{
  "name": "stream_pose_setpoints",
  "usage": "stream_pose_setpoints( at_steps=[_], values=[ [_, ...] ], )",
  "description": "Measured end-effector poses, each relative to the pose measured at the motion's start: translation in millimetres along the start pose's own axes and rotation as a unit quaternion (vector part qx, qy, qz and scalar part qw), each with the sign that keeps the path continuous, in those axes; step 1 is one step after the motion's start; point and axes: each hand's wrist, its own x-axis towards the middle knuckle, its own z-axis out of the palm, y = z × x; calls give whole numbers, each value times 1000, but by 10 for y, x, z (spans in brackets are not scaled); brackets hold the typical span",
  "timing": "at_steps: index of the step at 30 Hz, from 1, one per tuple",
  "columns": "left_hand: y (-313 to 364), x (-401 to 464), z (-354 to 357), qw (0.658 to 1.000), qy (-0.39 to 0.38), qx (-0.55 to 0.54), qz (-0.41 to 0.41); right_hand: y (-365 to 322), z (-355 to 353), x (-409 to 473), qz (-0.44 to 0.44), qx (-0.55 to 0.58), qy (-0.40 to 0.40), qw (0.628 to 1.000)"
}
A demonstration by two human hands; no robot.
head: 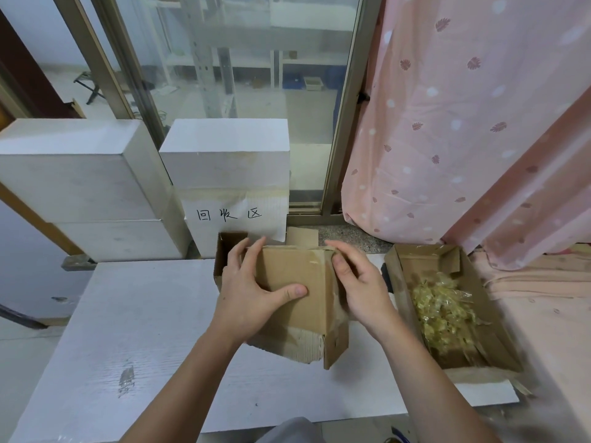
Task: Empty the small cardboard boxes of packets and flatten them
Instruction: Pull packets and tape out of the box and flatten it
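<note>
Two hands squash a small box on the white table.

The left hand [252, 292] and right hand [358, 282] grip the cardboard box [297, 302] with curled fingers. It looks light and bendy; hold its edges. The packets [444, 314] sit right.

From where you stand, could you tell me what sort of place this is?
Probably a makeshift packing or storage room: white foam blocks, a handwritten paper sign, and an open brown cardboard box of clear packets.
</note>
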Motion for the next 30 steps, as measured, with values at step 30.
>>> stream_pose_setpoints(
  at_steps=[30],
  values=[
    [495, 53, -20, 961, 111, 240, 84, -276, -105, -103, -2, -163, 47, 986]
  ],
)
